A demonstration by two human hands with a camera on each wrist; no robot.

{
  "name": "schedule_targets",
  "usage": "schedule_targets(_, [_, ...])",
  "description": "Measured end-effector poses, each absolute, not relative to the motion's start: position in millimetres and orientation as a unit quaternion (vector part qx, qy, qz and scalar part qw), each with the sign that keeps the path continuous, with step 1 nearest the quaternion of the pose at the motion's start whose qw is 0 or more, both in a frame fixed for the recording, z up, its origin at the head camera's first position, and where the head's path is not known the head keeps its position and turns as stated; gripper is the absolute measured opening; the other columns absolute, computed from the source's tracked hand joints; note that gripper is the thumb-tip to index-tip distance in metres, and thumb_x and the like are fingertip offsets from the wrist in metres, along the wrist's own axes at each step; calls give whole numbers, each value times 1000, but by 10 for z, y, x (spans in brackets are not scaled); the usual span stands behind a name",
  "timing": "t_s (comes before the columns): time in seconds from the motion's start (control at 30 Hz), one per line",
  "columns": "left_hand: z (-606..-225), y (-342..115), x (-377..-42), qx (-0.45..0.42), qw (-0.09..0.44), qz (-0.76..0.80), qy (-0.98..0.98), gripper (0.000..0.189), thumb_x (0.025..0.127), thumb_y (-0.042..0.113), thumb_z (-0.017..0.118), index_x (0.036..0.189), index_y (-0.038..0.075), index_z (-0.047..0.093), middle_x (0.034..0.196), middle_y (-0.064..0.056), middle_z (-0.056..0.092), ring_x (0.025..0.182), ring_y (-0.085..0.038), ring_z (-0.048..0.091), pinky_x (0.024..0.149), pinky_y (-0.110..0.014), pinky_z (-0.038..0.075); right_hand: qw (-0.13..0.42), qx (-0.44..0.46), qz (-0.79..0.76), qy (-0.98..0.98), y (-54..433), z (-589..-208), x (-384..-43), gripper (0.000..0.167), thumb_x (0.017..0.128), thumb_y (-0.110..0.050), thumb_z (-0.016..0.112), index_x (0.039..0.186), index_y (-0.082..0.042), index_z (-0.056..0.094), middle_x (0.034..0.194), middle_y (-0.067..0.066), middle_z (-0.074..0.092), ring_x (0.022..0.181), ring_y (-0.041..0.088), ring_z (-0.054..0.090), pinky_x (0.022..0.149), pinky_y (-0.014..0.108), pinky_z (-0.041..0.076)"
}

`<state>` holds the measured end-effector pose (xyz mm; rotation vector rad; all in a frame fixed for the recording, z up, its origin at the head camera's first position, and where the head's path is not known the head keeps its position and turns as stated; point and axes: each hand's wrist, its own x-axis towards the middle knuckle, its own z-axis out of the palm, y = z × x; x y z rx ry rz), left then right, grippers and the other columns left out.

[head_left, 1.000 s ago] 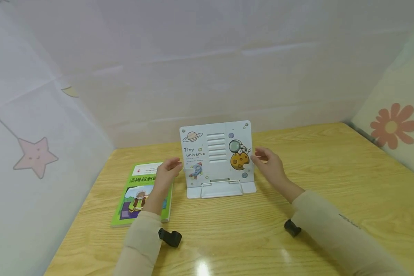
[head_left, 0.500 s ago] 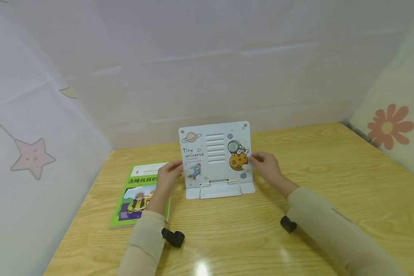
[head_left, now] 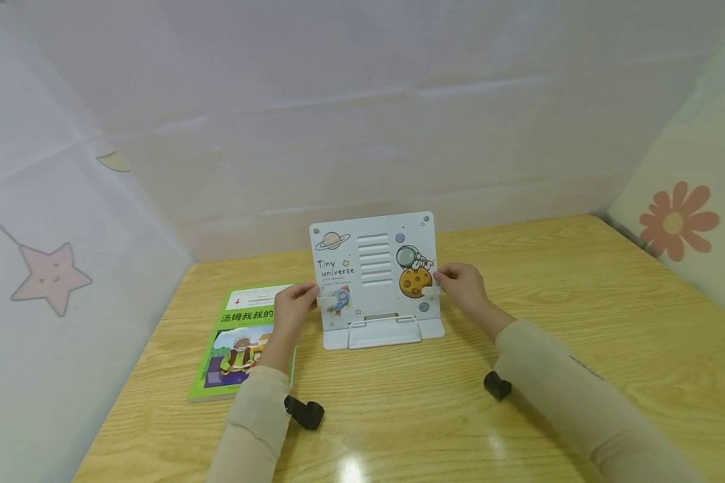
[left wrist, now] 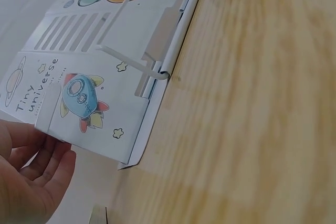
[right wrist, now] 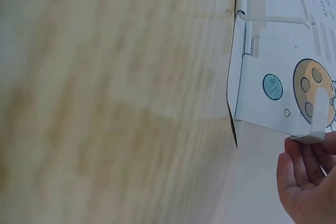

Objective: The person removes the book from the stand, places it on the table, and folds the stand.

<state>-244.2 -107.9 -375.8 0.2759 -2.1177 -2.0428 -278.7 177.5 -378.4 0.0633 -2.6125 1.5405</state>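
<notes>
A white metal book stand (head_left: 377, 278) printed with "Tiny universe", planets, a rocket and an astronaut stands upright on the table, leaning back. A wire ledge (head_left: 385, 332) juts forward at its foot. My left hand (head_left: 294, 310) pinches the stand's left side edge at a white page clip (left wrist: 49, 107), the other fingers curled behind. On the opposite side my right hand (head_left: 466, 292) grips the right edge at a matching white clip (right wrist: 316, 116), which overlaps the orange moon print. Beneath my left forearm lies a green-covered book (head_left: 242, 349), partly hidden by it.
The wooden table (head_left: 399, 416) reaches back to a pale fabric backdrop (head_left: 374, 134) with star and flower prints. Black wrist camera mounts (head_left: 305, 412) stick out from both sleeves.
Both hands have closed in on the stand's side edges and now pinch there. The clips, out of sight half a second ago, show again over the panel. The view has shifted slightly.
</notes>
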Motion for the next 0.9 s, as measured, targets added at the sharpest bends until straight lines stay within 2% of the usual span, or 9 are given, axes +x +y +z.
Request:
schedule_targets(0.43, [-3745,-1119,-2375,82,76,-655,-747,16,83,4,56,94,-6,60,91,-14,57,74,-18,56,75,-34,48,28,23,484,-874,1740,-3680,-2902,25,87,-13,49,100,6,58,98,19,56,84,25,49,70,31,45])
schedule_targets(0.9, [-3697,-1122,-2209,54,34,-640,-766,14,81,1,57,92,-7,60,84,-13,60,71,-18,58,69,-29,50,24,5,481,-876,1678,-3628,-3047,27,86,-12,50,103,7,58,102,21,56,91,29,52,76,35,45])
